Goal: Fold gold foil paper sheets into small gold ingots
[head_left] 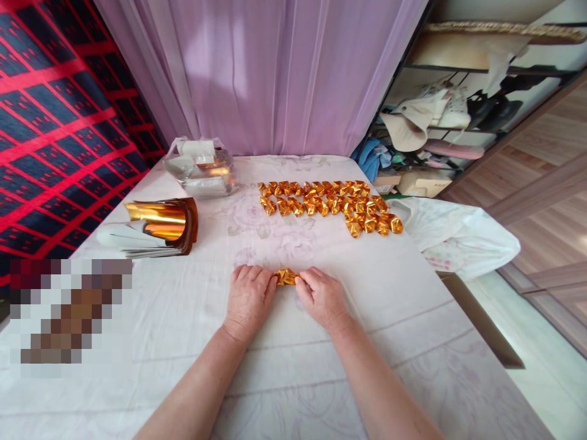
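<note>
**A:** What do you see from the head camera?

**B:** I look down on a table (358, 342) covered with a pale flowered cloth. Two bare forearms reach in from the bottom edge. The left hand (248, 300) and the right hand (322, 298) rest knuckles up on the cloth, near the middle of the table, with a small folded gold foil piece (286, 277) between them.

**A:** Are the hands gripping it?

**B:** Yes. Both hands are curled, and the fingertips of each pinch one end of the gold foil piece, the left hand on its left end, the right hand on its right end. The piece sits just above the cloth, or on it; I cannot tell which.

**A:** What else is on the table?

**B:** Further back, right of centre, lie rows of finished gold foil pieces (330, 205), packed close, many touching. At the far left lies a stack of gold foil sheets (158, 225), curling upward, on pale backing. Behind it, at the table's far edge, sits a clear plastic bag (200, 168) holding white and gold material. A white plastic bag (458, 235) hangs off the right edge. A lilac curtain (266, 73) hangs behind the table.
</note>
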`<action>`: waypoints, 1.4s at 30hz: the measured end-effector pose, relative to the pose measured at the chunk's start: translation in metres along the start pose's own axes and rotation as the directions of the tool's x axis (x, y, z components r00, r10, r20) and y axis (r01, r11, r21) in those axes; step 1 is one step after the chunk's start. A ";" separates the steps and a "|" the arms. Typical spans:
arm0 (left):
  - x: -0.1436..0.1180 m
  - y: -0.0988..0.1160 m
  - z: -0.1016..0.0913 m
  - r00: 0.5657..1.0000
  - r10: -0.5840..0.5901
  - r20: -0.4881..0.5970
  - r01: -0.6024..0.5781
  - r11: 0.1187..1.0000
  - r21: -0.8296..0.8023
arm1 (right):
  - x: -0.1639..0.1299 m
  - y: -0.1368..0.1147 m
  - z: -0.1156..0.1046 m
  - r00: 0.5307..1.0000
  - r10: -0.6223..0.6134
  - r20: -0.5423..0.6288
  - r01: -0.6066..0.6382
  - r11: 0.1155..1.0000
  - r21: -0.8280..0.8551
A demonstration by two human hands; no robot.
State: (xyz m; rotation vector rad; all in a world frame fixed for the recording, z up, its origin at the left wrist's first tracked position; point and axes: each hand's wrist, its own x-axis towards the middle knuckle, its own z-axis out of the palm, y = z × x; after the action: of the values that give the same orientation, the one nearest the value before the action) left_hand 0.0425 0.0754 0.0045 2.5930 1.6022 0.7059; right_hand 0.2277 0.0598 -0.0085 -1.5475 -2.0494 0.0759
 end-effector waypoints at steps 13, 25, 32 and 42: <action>-0.001 -0.003 0.001 0.996 -0.050 -0.077 0.048 0.998 -0.030 | 0.000 0.000 -0.002 0.998 0.005 -0.064 -0.012 0.995 -0.100; 0.000 -0.003 0.003 0.992 -0.126 0.013 0.127 0.990 -0.055 | -0.001 0.002 -0.001 0.999 0.052 -0.015 -0.053 0.995 -0.087; 0.001 -0.004 0.004 0.994 -0.105 0.007 0.105 0.990 -0.092 | -0.001 0.003 0.002 0.999 0.048 -0.010 -0.049 0.995 -0.085; 0.001 -0.011 0.009 0.989 -0.147 0.009 0.147 0.981 -0.127 | 0.001 0.001 -0.009 0.996 0.009 0.094 -0.012 0.999 0.036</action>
State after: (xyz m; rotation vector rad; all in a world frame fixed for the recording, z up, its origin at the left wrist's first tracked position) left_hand 0.0376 0.0837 -0.0057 2.3585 1.6678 0.7704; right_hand 0.2325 0.0588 -0.0005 -1.5591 -2.1001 0.1925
